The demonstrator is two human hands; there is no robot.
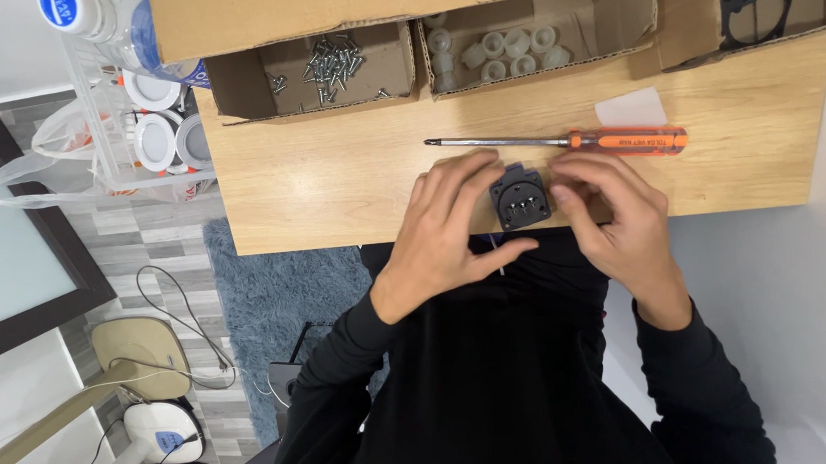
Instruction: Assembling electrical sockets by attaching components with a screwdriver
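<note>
From the head camera, a small black socket part (520,198) is held at the near edge of the wooden table (359,177), between both hands. It is gripped by the curled fingers of the left hand (449,226) and right hand (612,217). Just beyond lies an orange-handled screwdriver (569,139); a thin wire (497,249) possibly hangs below the part

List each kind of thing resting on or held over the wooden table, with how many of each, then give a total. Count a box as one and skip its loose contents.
Cardboard boxes: 3
Screwdriver: 1
Black part between the hands: 1
White paper slip: 1
Total: 6
</note>
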